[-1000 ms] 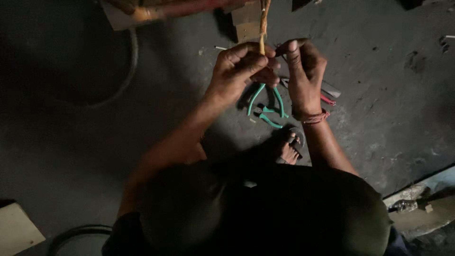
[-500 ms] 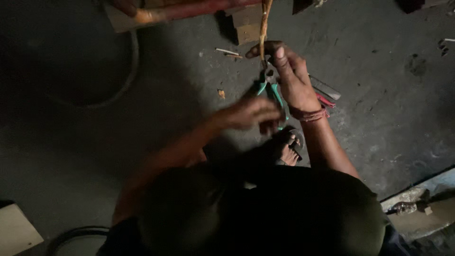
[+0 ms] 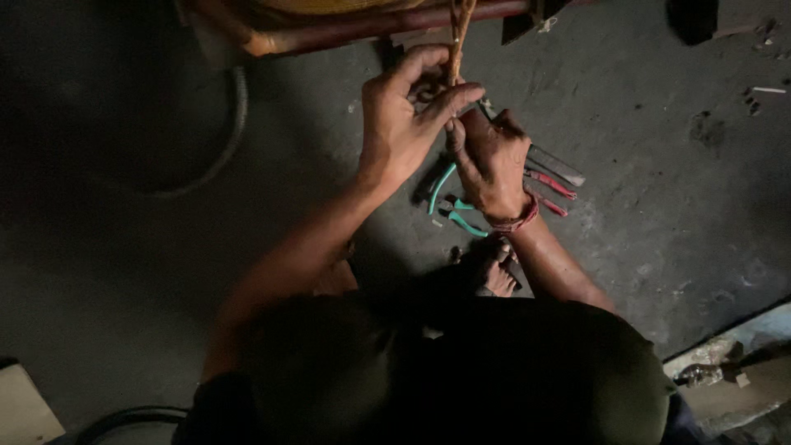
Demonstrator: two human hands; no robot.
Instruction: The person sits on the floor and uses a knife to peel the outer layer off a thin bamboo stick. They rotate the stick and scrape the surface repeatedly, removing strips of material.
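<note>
Both hands meet at a thin tan cord (image 3: 458,33) that hangs down from the top edge of the view, just below a reddish-brown pipe (image 3: 371,25) lying across the upper part of the floor (image 3: 659,206). The left hand (image 3: 404,124) is curled round the cord, thumb and forefinger pinching it where it ends. The right hand (image 3: 492,165) sits just beneath and against the left, its fingers clenched around the lower end of the cord; whether it also holds something small inside the fist cannot be told. A red band (image 3: 515,222) circles the right wrist. On the floor directly under the hands lie pliers with green handles (image 3: 451,210), untouched, and beside them, toward the right, tools with red handles (image 3: 550,185) and a dark flat blade (image 3: 556,165). A bare foot (image 3: 497,276) rests near the pliers. A dark hose (image 3: 222,140) curves across the floor toward the left.
</note>
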